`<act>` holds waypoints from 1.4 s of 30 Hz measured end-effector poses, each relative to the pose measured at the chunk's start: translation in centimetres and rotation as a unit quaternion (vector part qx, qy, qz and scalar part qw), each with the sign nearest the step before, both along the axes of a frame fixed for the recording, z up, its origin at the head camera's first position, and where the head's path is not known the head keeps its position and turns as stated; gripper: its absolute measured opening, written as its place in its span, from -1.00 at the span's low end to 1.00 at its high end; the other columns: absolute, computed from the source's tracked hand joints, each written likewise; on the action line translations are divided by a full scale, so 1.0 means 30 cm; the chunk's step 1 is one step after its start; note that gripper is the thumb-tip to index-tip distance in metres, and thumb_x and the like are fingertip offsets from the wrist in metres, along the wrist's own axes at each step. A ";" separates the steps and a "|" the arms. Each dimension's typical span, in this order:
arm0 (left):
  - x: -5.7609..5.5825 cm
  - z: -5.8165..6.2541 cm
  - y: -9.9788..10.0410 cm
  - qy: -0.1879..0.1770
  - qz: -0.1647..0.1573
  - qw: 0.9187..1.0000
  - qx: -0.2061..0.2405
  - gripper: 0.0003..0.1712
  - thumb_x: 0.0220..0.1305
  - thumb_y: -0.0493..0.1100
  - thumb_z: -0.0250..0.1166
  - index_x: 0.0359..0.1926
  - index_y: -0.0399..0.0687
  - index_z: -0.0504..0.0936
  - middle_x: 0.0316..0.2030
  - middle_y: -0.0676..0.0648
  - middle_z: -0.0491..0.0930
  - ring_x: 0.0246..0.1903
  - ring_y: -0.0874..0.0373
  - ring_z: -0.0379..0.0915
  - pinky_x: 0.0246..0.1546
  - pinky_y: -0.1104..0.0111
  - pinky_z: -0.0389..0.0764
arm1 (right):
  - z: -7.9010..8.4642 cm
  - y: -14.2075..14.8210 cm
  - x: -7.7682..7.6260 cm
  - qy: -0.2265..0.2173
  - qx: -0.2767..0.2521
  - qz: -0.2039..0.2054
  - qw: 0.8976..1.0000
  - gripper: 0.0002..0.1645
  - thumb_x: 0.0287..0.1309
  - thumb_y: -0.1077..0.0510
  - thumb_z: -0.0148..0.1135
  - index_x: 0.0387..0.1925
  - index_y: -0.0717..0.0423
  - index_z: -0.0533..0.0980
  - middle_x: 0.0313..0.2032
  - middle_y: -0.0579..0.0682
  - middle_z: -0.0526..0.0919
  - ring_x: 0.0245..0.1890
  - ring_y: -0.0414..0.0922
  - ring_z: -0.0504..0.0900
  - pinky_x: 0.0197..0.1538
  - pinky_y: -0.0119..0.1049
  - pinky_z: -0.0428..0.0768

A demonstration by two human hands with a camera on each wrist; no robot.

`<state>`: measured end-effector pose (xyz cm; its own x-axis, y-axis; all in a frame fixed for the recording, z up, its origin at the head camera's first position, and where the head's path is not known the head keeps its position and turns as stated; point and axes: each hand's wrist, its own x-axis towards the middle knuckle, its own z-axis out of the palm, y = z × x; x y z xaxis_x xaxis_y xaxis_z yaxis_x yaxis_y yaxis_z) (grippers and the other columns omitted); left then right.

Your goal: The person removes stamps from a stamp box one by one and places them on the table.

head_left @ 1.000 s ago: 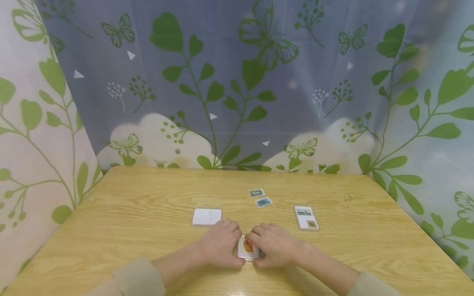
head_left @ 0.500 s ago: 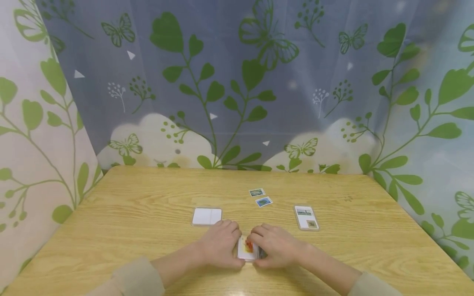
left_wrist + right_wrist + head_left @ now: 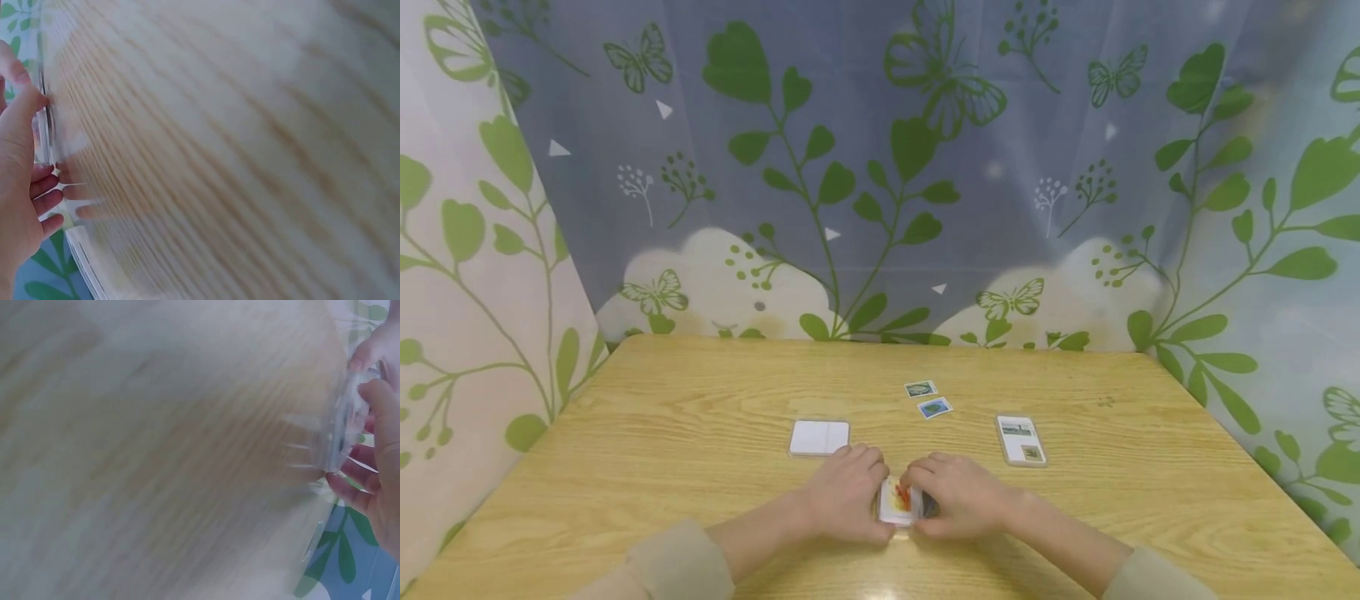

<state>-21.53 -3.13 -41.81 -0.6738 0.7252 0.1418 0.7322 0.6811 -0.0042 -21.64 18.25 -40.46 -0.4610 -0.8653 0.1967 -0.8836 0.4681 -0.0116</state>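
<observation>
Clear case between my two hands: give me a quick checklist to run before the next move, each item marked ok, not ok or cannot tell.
1. Left hand gripping the clear case by its left side: ok.
2. Right hand gripping its right side: ok.
3. Clear case fully closed: cannot tell; the hands hide parts of its edges and the wrist views are blurred.
4. Green-pictured card and blue-pictured card clear of both hands: ok, beyond them.
5. White-faced case clear of the left hand: cannot tell; they meet or nearly meet in the head view.
6. Two-picture case clear of the right hand: ok, apart.
</observation>
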 end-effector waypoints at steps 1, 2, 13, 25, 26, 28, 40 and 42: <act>0.001 0.000 -0.001 0.001 0.000 1.000 0.001 -0.27 -0.09 0.32 0.19 -0.09 -0.18 0.56 -0.22 0.03 0.44 -0.21 0.19 0.32 -0.18 0.40 0.40 | 0.003 -0.001 0.000 -0.003 -0.002 0.000 1.000 -0.53 -0.06 -0.04 0.31 -0.12 0.07 0.46 -0.16 -0.06 0.56 -0.17 -0.19 0.53 -0.16 -0.40 0.51; 0.002 0.000 -0.002 0.002 0.000 1.000 0.002 -0.27 -0.10 0.33 0.20 -0.09 -0.18 0.56 -0.22 0.03 0.44 -0.22 0.20 0.32 -0.18 0.40 0.40 | 0.005 -0.003 0.000 -0.007 -0.001 -0.003 1.000 -0.52 -0.07 -0.04 0.32 -0.11 0.08 0.46 -0.15 -0.06 0.57 -0.17 -0.18 0.53 -0.15 -0.39 0.51; 0.007 0.002 -0.002 -0.011 0.005 1.000 0.001 -0.25 -0.08 0.35 0.18 -0.06 -0.15 0.55 -0.19 0.03 0.44 -0.19 0.19 0.31 -0.16 0.39 0.39 | 0.009 -0.001 0.010 -0.011 -0.002 -0.016 1.000 -0.42 -0.13 -0.08 0.35 -0.07 0.11 0.45 -0.17 -0.09 0.51 -0.18 -0.22 0.48 -0.15 -0.40 0.50; 0.003 -0.001 -0.004 -0.016 0.006 1.000 0.003 -0.23 -0.04 0.36 0.17 -0.03 -0.17 0.54 -0.16 0.02 0.44 -0.16 0.18 0.32 -0.14 0.39 0.38 | 0.020 0.021 0.011 -0.002 0.009 -0.028 1.000 -0.41 -0.11 -0.10 0.35 -0.05 0.08 0.45 -0.11 -0.07 0.49 -0.11 -0.18 0.48 -0.12 -0.38 0.51; 0.003 -0.001 -0.005 -0.016 0.006 1.000 0.003 -0.24 -0.04 0.36 0.17 -0.03 -0.17 0.54 -0.17 0.02 0.44 -0.16 0.19 0.31 -0.14 0.39 0.38 | 0.023 0.026 0.010 -0.004 0.010 -0.029 1.000 -0.41 -0.11 -0.09 0.35 -0.04 0.08 0.44 -0.10 -0.07 0.49 -0.11 -0.18 0.48 -0.11 -0.38 0.51; 0.004 0.000 -0.006 -0.015 0.004 1.000 0.003 -0.25 -0.03 0.36 0.17 -0.04 -0.15 0.54 -0.17 0.03 0.44 -0.17 0.19 0.31 -0.14 0.39 0.38 | 0.030 0.036 0.008 -0.011 0.011 -0.029 0.999 -0.41 -0.09 -0.09 0.36 -0.03 0.09 0.44 -0.08 -0.05 0.49 -0.10 -0.17 0.49 -0.09 -0.37 0.51; 0.011 -0.004 -0.011 -0.002 -0.009 1.000 0.000 -0.29 -0.01 0.35 0.17 -0.08 -0.14 0.56 -0.19 0.05 0.44 -0.21 0.22 0.29 -0.20 0.43 0.37 | 0.053 0.092 -0.031 -0.086 -0.027 -0.112 0.990 -0.43 -0.09 0.04 0.35 0.00 0.12 0.43 -0.03 -0.02 0.50 -0.02 -0.08 0.49 -0.01 -0.20 0.50; 0.012 -0.004 -0.012 0.002 -0.013 1.000 0.000 -0.29 -0.01 0.35 0.17 -0.09 -0.14 0.56 -0.19 0.04 0.44 -0.22 0.22 0.30 -0.20 0.43 0.37 | 0.054 0.100 -0.040 -0.109 -0.035 -0.134 0.984 -0.40 -0.09 0.04 0.35 0.03 0.13 0.43 -0.02 -0.01 0.50 -0.04 -0.07 0.50 -0.02 -0.18 0.51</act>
